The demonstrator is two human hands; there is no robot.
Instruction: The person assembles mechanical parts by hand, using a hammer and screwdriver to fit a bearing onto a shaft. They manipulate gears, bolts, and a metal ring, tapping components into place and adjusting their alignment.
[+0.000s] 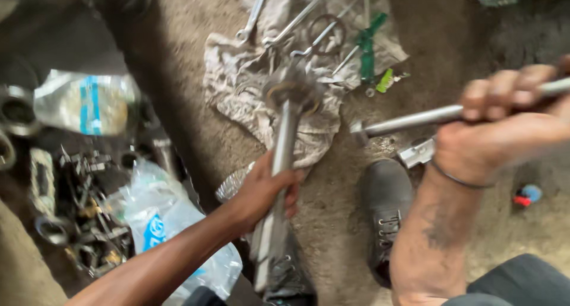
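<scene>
Gripping a long metal shaft (279,181) upright over the dirt, the left hand (264,190) steadied it by its middle; the right hand (504,131) clenched a steel rod (415,119), raised beside it, above a rag (261,74) spread with wrenches (252,15).
</scene>
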